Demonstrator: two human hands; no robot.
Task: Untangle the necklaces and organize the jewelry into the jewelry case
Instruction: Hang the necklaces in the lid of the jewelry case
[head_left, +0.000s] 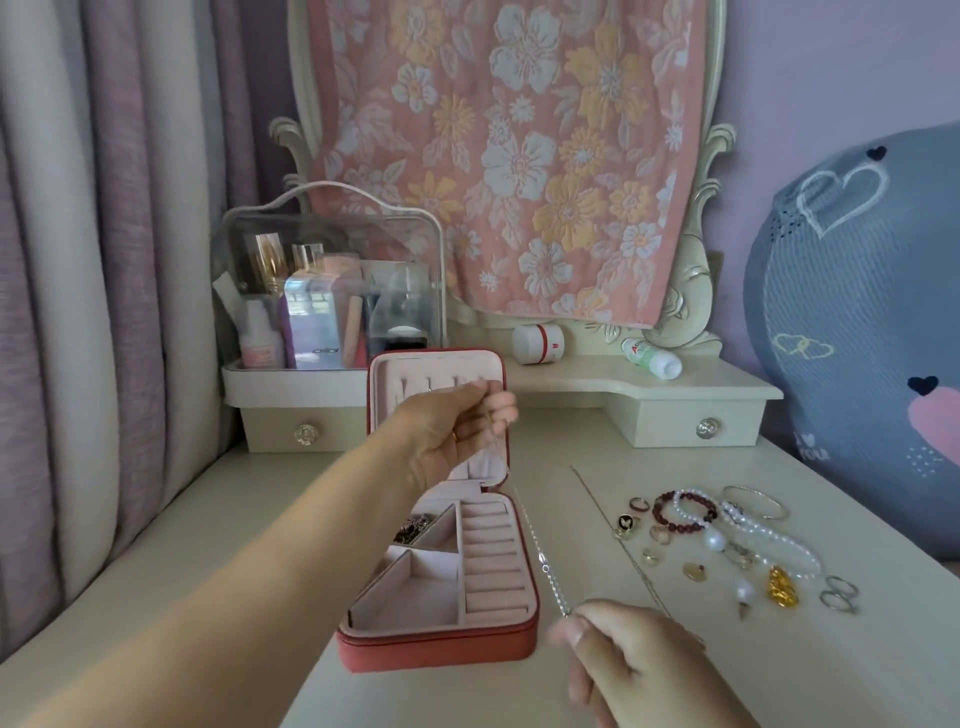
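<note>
Cream dressing table (831, 649) bore the open red jewelry case (441, 644), a dark chain tangle (414, 526) in its 11 o'clock compartment. The left hand (447, 436) pinched a silver necklace (543, 558) by its top; the right hand (634, 660) pinched its low end at 5 o'clock. Loose rings and bracelets (727, 540) lay at 3 o'clock, a clear cosmetics box (332, 223) holding bottles (270, 260) at 11.

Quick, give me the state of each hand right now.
Left hand: grip closed, pinching the upper end of the silver chain.
Right hand: grip closed, pinching the chain's lower end.
</note>
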